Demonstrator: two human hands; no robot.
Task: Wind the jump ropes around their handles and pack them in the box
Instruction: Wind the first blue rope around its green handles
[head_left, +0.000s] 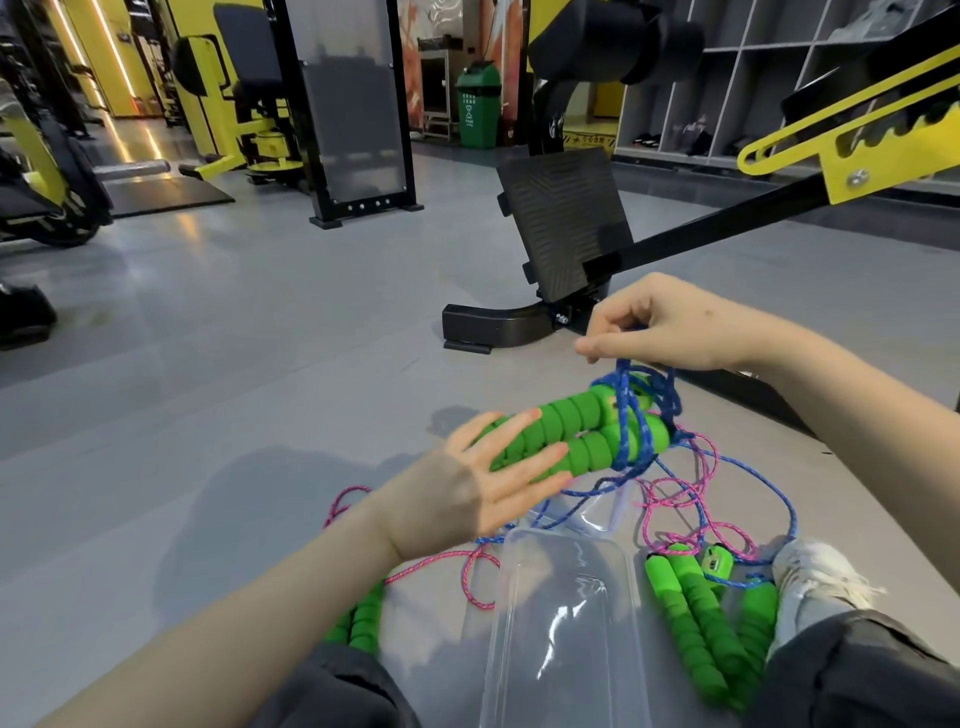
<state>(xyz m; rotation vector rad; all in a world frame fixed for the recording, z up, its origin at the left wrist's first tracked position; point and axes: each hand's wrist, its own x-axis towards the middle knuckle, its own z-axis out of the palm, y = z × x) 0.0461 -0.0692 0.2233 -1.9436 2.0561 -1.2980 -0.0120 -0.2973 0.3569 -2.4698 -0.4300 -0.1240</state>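
left hand (467, 488): fingers straight, spread against the green handles (576, 431) | right hand (675, 322): fingers pinch the blue rope (636, 410), looped round the handles' right end | clear box (566, 623): near, on floor (260, 364) | spare handles (696, 618): right of box

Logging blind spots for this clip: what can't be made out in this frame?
All in the head view:
Held green handles: near ends hidden behind the left hand.
Blue rope: where it runs inside the right hand is covered by the fingers.
Green handles on the left: partly under the left forearm and trouser knee.
Clear box: near end cut off by the bottom edge.
Counter display: too small to read.
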